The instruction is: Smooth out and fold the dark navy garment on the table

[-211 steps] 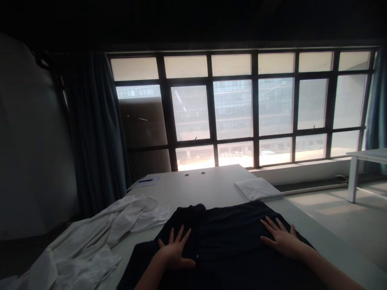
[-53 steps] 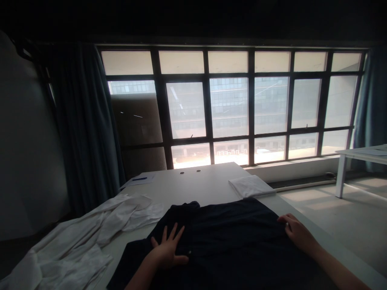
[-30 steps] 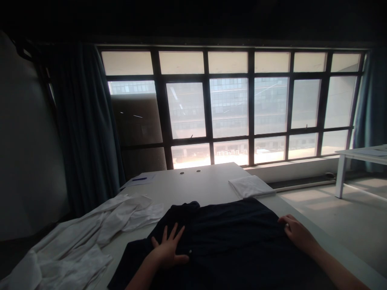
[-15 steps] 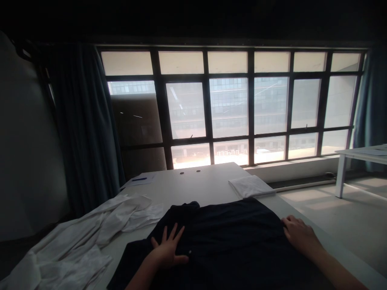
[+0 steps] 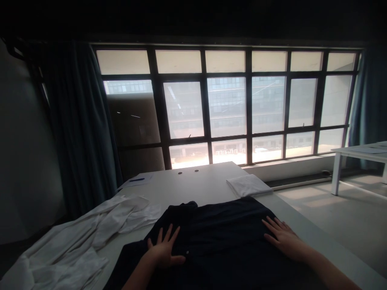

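Observation:
A dark navy garment (image 5: 223, 229) lies spread over the near part of a white table (image 5: 208, 185); its lower part runs out of view. My left hand (image 5: 165, 250) rests flat on its left side with the fingers spread, close to a small pale dot on the cloth. On the garment's right edge lies my right hand (image 5: 282, 237), palm down, fingers stretched out and apart. Neither hand grips the fabric. Left of the garment is a loose, rumpled pile of white cloth (image 5: 90, 229).
A folded white cloth (image 5: 249, 185) sits at the table's right edge. Paper with a blue pen (image 5: 137, 179) lies at the far left, near two round holes in the tabletop. Beyond are windows and a curtain (image 5: 84, 121); a second white table (image 5: 359, 152) stands at right.
My right hand has moved left from the garment's edge onto the cloth, and its curled fingers have opened out flat. My left hand stays spread on the garment. The view has shifted slightly.

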`<state>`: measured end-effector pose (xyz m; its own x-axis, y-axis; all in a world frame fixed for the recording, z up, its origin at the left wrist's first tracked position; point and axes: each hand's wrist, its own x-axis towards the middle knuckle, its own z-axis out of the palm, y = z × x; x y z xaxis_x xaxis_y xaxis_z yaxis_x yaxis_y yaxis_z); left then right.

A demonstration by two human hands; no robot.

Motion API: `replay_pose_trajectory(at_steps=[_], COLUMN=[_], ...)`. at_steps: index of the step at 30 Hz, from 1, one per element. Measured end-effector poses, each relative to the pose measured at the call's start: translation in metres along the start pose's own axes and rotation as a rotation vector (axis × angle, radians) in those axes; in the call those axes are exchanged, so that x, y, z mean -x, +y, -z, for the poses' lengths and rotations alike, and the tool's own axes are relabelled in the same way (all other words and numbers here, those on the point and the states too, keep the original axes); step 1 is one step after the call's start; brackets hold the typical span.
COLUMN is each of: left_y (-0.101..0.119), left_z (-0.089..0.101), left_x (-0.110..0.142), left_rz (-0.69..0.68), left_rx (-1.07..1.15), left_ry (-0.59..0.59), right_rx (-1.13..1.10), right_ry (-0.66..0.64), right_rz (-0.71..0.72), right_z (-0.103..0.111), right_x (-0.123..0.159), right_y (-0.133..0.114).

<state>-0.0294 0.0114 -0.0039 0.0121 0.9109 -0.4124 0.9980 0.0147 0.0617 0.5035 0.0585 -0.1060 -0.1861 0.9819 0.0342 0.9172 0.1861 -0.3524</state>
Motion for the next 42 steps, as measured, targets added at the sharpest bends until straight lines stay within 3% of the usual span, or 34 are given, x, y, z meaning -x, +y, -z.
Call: replay_pose_trajectory(at_steps=[6, 10, 11, 15, 19, 24, 30, 34, 37, 40, 42], left_y=[-0.005, 0.018, 0.029, 0.072, 0.088, 0.067, 0.016, -0.019, -0.034, -0.036, -0.034], left_z=[0.001, 0.0, -0.001, -0.014, -0.033, -0.042, -0.051, -0.059, -0.062, -0.064, -0.064], left_x=[-0.001, 0.012, 0.016, 0.023, 0.017, 0.009, 0.008, 0.012, 0.014, 0.014, 0.014], left_rz=[0.006, 0.04, -0.045, -0.556, -0.606, -0.639, -0.667, -0.617, -0.575, -0.562, -0.55], left_rx=[-0.018, -0.072, -0.072, 0.11, 0.073, 0.035, -0.011, -0.044, -0.051, -0.056, -0.054], left_ry=[0.022, 0.128, 0.162, 0.11, 0.153, 0.212, 0.341, 0.389, 0.429, 0.437, 0.431], right_rx=[0.097, 0.156, 0.163, 0.172, 0.172, 0.173, 0.179, 0.189, 0.2, 0.292, 0.414], right_ry=[-0.011, -0.011, -0.017, -0.043, -0.043, -0.014, -0.012, -0.031, -0.046, -0.09, -0.058], right_rz=[-0.159, -0.188, -0.188, -0.202, -0.215, -0.219, -0.219, -0.209, -0.203, -0.309, -0.333], right_z=[0.004, 0.004, 0.004, 0.007, 0.009, 0.008, 0.006, 0.008, 0.016, 0.026, 0.027], right_x=[0.001, 0.002, 0.002, 0.003, 0.004, 0.005, 0.005, 0.007, 0.007, 0.005, 0.004], right_y=[0.012, 0.009, 0.008, 0.005, 0.002, 0.001, 0.001, 0.001, -0.002, -0.02, -0.045])
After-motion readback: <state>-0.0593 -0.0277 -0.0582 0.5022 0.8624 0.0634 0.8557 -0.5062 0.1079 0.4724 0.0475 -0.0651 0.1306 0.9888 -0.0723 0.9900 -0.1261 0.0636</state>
